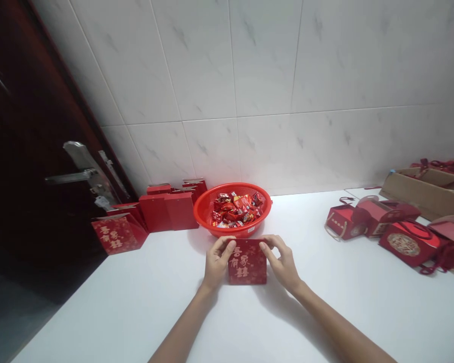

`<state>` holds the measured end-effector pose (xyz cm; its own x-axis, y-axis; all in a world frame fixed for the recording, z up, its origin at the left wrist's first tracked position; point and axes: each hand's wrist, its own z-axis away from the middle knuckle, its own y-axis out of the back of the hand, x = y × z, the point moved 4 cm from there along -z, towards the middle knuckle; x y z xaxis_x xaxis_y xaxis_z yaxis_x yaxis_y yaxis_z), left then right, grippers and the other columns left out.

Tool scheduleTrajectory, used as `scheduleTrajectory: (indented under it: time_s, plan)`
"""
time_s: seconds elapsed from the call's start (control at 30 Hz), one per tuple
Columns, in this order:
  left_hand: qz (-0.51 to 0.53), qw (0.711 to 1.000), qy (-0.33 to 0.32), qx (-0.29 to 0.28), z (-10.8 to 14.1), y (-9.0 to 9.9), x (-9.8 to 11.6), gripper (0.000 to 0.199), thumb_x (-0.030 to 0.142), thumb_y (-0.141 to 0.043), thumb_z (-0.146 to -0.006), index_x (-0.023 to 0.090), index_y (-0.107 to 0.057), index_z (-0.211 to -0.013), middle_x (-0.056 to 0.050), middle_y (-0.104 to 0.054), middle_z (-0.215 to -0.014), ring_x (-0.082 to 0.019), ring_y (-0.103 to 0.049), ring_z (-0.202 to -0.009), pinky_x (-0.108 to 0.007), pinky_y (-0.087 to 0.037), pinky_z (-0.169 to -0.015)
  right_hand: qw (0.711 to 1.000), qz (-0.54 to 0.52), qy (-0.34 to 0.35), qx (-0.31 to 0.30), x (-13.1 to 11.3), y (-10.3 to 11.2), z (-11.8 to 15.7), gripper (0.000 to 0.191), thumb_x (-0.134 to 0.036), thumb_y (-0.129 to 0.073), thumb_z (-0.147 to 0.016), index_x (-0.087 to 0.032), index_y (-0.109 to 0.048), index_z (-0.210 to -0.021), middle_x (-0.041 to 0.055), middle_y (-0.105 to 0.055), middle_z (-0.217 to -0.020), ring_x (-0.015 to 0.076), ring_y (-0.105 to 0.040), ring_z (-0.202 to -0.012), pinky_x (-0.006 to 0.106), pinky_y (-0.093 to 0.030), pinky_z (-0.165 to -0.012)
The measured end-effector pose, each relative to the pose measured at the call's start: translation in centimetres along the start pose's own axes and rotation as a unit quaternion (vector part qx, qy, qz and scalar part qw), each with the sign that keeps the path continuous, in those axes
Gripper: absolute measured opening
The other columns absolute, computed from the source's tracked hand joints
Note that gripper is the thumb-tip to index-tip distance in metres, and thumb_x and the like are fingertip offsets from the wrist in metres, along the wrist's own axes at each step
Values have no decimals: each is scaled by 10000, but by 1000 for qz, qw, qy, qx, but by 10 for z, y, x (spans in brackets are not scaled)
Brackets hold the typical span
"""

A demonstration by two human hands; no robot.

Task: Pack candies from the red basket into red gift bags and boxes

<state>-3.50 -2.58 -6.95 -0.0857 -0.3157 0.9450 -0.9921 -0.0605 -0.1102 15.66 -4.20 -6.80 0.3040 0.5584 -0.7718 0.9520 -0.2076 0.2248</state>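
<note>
A red card box (pixel 247 263) with gold characters stands upright on the white table, in front of a red plastic basket (pixel 263 220) of wrapped sweets (pixel 234 209). My left hand (pixel 218 259) pinches its upper left corner between thumb and fingers. At the upper right corner, my right hand (pixel 282 261) grips it the same way. The printed face is turned toward me, and its far side is hidden.
Several red boxes (pixel 166 209) stand at the left by the wall, near a dark door with a metal handle (pixel 73 176). Decorated boxes with cords (pixel 404 244) and a brown carton (pixel 419 194) are at the right. A tiled wall (pixel 265 151) bounds the table behind.
</note>
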Motion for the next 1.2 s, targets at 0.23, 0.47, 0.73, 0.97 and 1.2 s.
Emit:
scheduleTrajectory:
  time_s: [0.23, 0.47, 0.73, 0.97, 1.2]
  plan:
    - [-7, 1000, -8, -4, 3, -1, -11, 422, 581, -732, -796, 184, -678, -928, -27, -719, -827, -178, -656, -755, -260, -532, -701, 1000, -13, 8, 2, 1, -1, 1, 252, -377, -534, -977, -254, -688, -1134, 67, -723, -998, 225, -667, -891, 372, -551, -825]
    - [-12, 1000, 8, -25, 5, -3, -22, 449, 617, -660, -845, 169, -632, -843, -9, -666, -750, -162, -602, -690, -247, -500, -638, 999, -40, 2, -25, 1, -5, 1, 248, -393, -484, -1000, -229, -664, -1048, 75, -740, -1041, 230, -699, -952, 346, -557, -848]
    - [-61, 998, -8, -27, 6, 1, -14, 498, 649, -664, -817, 164, -618, -712, 7, -605, -662, -146, -536, -641, -245, -455, -622, 999, -32, 13, -34, -1, -3, 1, 261, -392, -441, -1012, -219, -624, -1078, 79, -737, -1031, 223, -704, -925, 324, -567, -800]
    - [-41, 999, -7, -35, 7, -2, -12, 456, 619, -696, -803, 162, -684, -808, -18, -686, -751, -168, -600, -710, -250, -499, -672, 999, -21, 17, -47, -1, -1, 1, 284, -366, -435, -1014, -219, -621, -1171, 85, -730, -1108, 217, -697, -976, 341, -547, -881]
    - [-72, 993, 9, -94, 5, 4, -31, 499, 549, -797, -715, 145, -716, -995, -89, -752, -952, -253, -678, -887, -332, -543, -796, 997, -40, 28, -62, -2, -2, 0, 227, -363, -441, -1013, -215, -603, -1072, 74, -716, -1030, 203, -681, -928, 333, -533, -848]
